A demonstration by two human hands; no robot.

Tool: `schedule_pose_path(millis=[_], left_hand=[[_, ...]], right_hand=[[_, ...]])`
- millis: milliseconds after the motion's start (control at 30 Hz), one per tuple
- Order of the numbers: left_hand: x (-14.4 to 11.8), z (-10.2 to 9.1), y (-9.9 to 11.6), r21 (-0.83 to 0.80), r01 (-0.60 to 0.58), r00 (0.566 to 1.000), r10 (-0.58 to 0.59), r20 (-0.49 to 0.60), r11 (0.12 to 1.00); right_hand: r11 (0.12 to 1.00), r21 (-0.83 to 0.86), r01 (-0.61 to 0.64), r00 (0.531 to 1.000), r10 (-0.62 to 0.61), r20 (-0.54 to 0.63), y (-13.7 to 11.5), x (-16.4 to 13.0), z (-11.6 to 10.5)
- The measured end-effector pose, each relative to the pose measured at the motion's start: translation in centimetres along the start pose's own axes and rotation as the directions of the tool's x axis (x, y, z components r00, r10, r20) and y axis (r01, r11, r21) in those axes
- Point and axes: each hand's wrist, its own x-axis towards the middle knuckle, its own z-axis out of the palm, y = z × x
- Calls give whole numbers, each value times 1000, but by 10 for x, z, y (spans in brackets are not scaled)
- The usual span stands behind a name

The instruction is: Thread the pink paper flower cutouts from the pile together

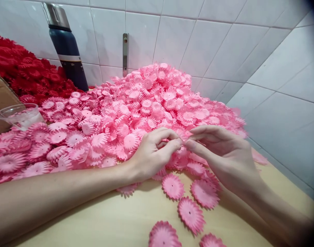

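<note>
My left hand is above the near slope of a heap of pink fabric petals, thumb and index finger pinched together. My right hand faces it, its thumb tip close to its bent fingers. The fingertips of both hands nearly meet, and whatever is between them is too small or hidden to make out. The petals are round with fringed edges, and several show a small centre hole. Below the hands, loose petals such as this one lie flat on the pale tabletop.
A dark blue bottle with a steel cap stands at the back left, beside a red petal heap. A transparent plastic cup and a cardboard box are at the left. Tiled walls bound the back and right.
</note>
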Motion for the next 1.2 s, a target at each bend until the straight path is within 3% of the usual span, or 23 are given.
schedule_pose_path(millis=[167,333,467,733,933,1067,1200], left_hand=[[-1,3,-3,-217,53,997,-39,67,975],[0,5,-12,-183,-104,989,82,-126,977],[-1,6,-12,-126,-162,975,140,-170,979],[-3,4,-9,-150,-140,986,125,-106,979],[-3,4,-9,-198,-147,989,147,-14,969],[-2,4,-10,-162,-100,995,94,-43,982],[-4,4,-10,-97,-181,983,182,8,979]], right_hand=[[998,61,25,995,-31,96,1,-2,0],[992,124,-22,994,8,111,2,-1,-2],[997,79,4,998,-9,64,2,-1,0],[998,-28,64,998,-65,-16,1,-2,0],[999,32,-17,1000,17,-6,-2,-2,2],[1000,12,3,991,-1,-132,-1,2,1],[999,-32,37,952,-45,-304,1,6,-1]])
